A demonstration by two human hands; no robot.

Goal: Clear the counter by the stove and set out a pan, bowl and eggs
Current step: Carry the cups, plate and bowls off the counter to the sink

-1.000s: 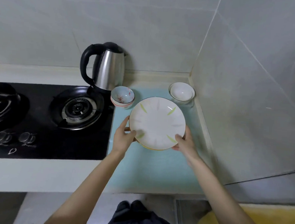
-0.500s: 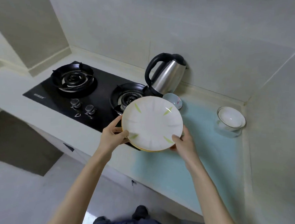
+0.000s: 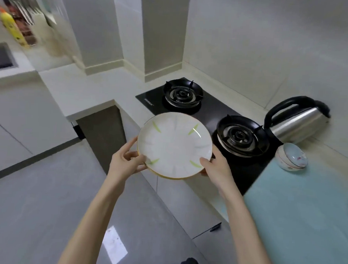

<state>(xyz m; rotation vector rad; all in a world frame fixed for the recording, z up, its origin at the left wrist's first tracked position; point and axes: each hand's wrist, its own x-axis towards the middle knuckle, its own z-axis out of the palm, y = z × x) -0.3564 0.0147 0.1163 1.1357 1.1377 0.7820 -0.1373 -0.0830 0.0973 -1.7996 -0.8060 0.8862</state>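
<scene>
Head view shows my left hand (image 3: 126, 161) and right hand (image 3: 215, 167) gripping opposite rims of the plate (image 3: 174, 146), held in air before the stove (image 3: 150, 101), off the counter (image 3: 305, 217). I should keep it level and both thumbs on top while carrying.

We work from a single head view, worn high and tilted forward and down. The left hand (image 3: 126, 163) and right hand (image 3: 215, 169), on the plate (image 3: 174, 146), sit nearest, at frame centre; the stove (image 3: 210, 111) lies just beyond, the floor (image 3: 36, 195) far below at left.
</scene>
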